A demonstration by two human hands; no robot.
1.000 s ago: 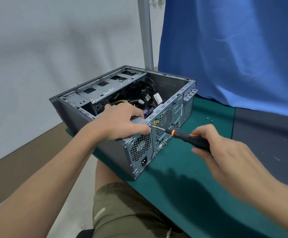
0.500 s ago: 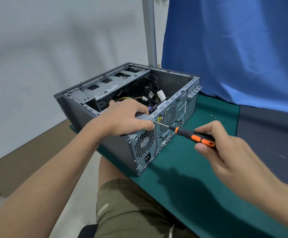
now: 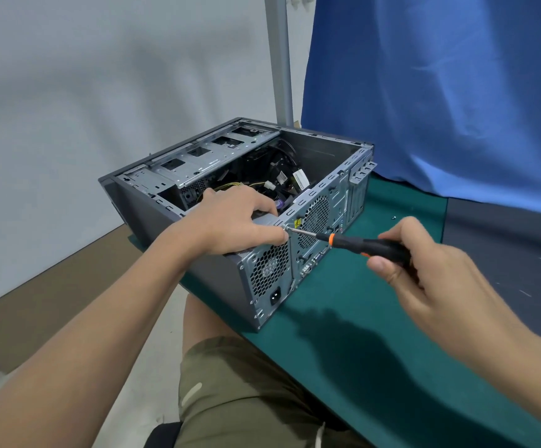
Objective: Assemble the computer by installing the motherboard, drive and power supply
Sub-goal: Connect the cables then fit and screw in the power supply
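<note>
An open grey computer case (image 3: 220, 286) lies on its side at the left edge of a green mat (image 3: 343, 318). The power supply (image 3: 267, 270) sits in the near corner, with its fan grille and socket facing me. My left hand (image 3: 233, 221) rests over its top and holds it at the case's rear edge. My right hand (image 3: 424, 270) grips a black and orange screwdriver (image 3: 369, 245). The tip of the screwdriver touches a screw (image 3: 287, 228) at the upper corner of the power supply, right beside my left fingertips. Cables and a drive cage (image 3: 204, 156) show inside the case.
Loose screws (image 3: 394, 217) lie on the mat behind my right hand. A blue cloth (image 3: 440, 92) hangs at the back right and a grey pole (image 3: 280, 56) stands behind the case. A dark mat (image 3: 505, 247) adjoins the green one at right. My knee is below the table edge.
The screwdriver handle has turned in my right hand while its tip stays at the power supply's corner screw. My left hand has kept its hold. The view has shifted slightly.
</note>
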